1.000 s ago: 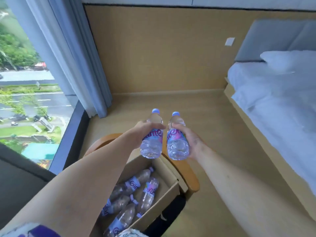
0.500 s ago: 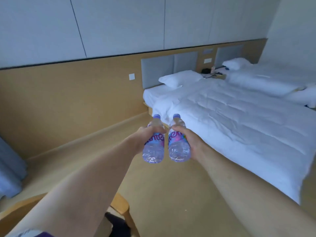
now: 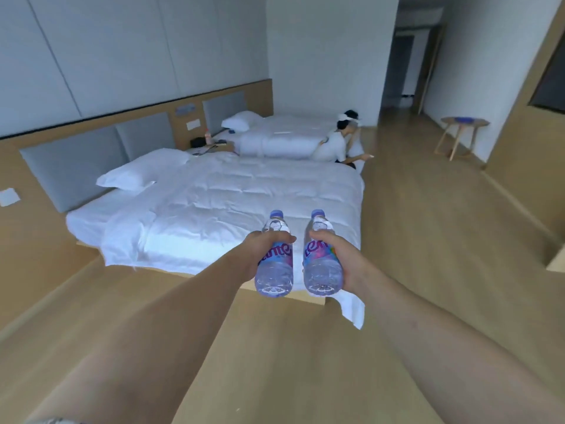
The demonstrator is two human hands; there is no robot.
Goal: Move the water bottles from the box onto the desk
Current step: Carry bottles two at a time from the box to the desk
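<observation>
Two clear water bottles with purple caps and pink-purple labels are held upright side by side in front of me, above the floor near a bed's foot. My left hand (image 3: 260, 249) grips the left bottle (image 3: 275, 270) around its label. My right hand (image 3: 342, 255) grips the right bottle (image 3: 322, 270) the same way. The box and the desk are out of view.
A white bed (image 3: 229, 209) lies straight ahead, a second bed (image 3: 281, 139) behind it. A person (image 3: 339, 142) in white sits on the floor by the far bed. A small round wooden table (image 3: 461, 130) stands at the right. Wooden floor stretches right toward a hallway.
The view has swung right from the window and the box to the beds and hallway. Both hands keep the two bottles held out in front in the same grip.
</observation>
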